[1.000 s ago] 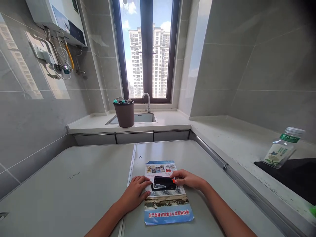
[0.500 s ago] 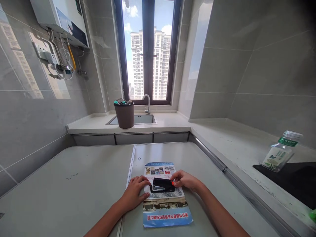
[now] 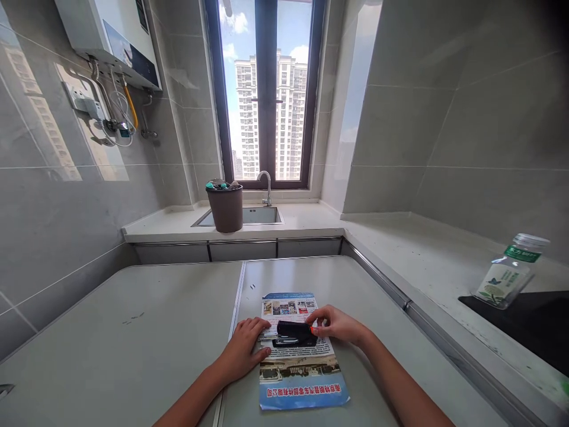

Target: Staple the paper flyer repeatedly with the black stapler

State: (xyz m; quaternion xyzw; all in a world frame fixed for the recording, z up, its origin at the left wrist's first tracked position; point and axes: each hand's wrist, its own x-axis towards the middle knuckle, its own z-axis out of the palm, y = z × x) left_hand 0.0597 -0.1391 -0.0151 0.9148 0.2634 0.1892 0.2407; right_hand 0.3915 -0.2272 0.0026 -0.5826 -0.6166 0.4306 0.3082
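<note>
A black stapler [image 3: 297, 333] lies sideways on a printed leaflet [image 3: 302, 398], which rests on the pale table. A thin metal tray [image 3: 267, 337] sticks out of the stapler's left end. My right hand [image 3: 332, 325] has its thumb and fingertips closed on the stapler's right end, by a small orange-red part [image 3: 313, 330]. Beside the left end lies my left hand [image 3: 248, 346], palm down over the leaflet's left edge. Its thumb and fingers are apart around the metal tray, and it holds nothing.
A brown bucket [image 3: 225, 210] stands at the sink [image 3: 262, 217] on the back counter, near a faucet [image 3: 267, 187]. On the right counter [image 3: 400, 249], a clear bottle [image 3: 509, 273] stands by a black mat [image 3: 524, 323]. A water heater [image 3: 113, 44] hangs at upper left.
The metal tray has slid out leftward from the stapler, toward my left hand. Both hands have stayed almost in place, and the whole view has shifted slightly.
</note>
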